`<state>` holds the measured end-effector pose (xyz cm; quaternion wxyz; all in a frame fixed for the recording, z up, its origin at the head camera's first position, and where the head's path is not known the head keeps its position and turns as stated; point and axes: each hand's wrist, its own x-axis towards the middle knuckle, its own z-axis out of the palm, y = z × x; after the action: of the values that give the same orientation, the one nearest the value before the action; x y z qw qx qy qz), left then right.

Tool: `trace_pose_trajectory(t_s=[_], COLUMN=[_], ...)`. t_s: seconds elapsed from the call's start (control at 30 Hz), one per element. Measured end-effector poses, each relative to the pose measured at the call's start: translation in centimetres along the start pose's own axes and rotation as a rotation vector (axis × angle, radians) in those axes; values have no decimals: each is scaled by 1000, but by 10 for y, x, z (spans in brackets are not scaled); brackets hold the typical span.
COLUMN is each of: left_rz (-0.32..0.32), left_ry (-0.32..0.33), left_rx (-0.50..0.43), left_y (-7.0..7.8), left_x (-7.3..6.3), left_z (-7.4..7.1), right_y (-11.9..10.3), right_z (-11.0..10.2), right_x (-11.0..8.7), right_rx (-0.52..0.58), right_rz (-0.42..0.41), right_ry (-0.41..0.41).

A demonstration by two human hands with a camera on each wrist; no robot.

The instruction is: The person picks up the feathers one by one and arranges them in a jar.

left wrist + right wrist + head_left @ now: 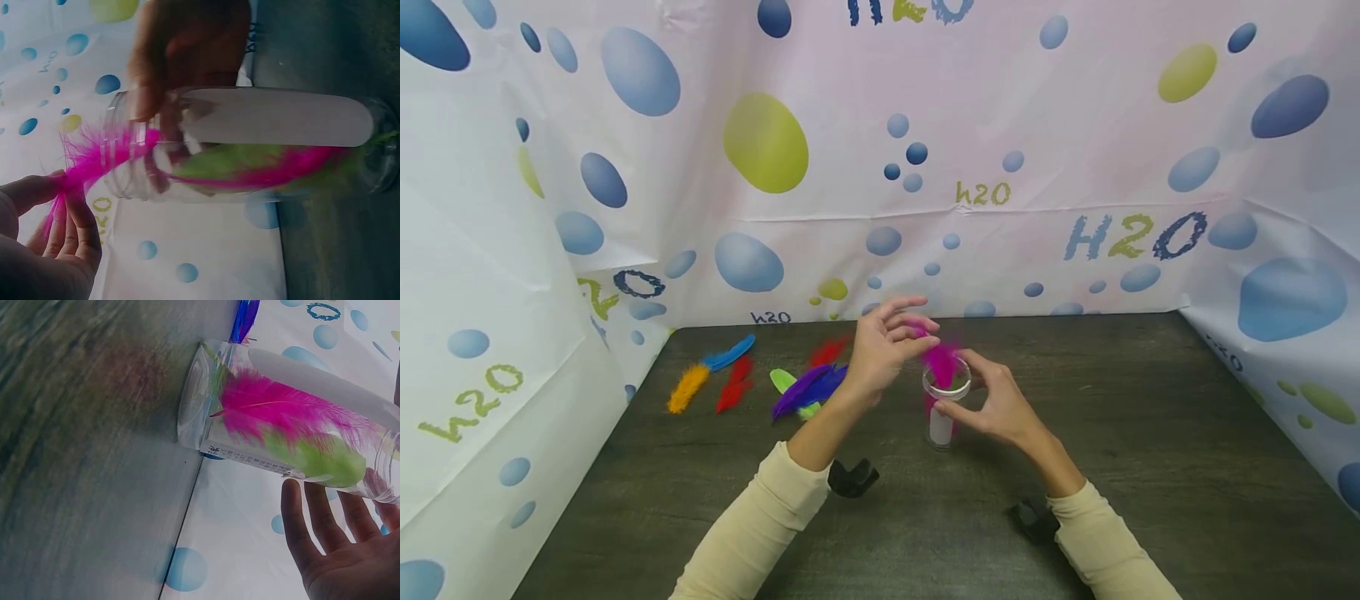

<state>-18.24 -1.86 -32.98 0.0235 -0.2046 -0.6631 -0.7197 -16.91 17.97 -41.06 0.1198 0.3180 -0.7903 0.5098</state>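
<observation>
A clear jar [941, 425] with a pale label stands upright on the dark table. Inside it, a pink feather [269, 403] and a green feather [331, 459] show through the wall. My right hand [997, 404] grips the jar near its rim, thumb on the near side and fingers round the far side. Above the mouth, my left hand [883, 346] pinches another pink feather [94, 159] between thumb and fingers. The lower part of that feather reaches down inside the jar's neck.
Left of the jar lie purple and blue feathers [808, 390], with a red feather [827, 352] behind. Farther left are an orange feather [688, 388], a blue feather [730, 354] and another red feather [734, 385]. A patterned sheet [850, 250] bounds the table [1150, 417].
</observation>
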Motion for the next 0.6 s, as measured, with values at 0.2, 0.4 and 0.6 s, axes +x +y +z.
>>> trace_pose_trajectory(t_s=[0.2,0.4,0.6], left_rz=[21,27,26], left_ry=[-47,-88,-77], left_rx=[62,92,111], left_y=[-7,-9,-11], left_x=[-3,-5,-5], left_z=[3,3,1], right_y=[-1,-1,0], right_z=[-1,-1,-1], right_x=[0,0,0], right_rx=[-4,2,-3], right_rz=[18,14,10], right_ry=[-5,-6,-7])
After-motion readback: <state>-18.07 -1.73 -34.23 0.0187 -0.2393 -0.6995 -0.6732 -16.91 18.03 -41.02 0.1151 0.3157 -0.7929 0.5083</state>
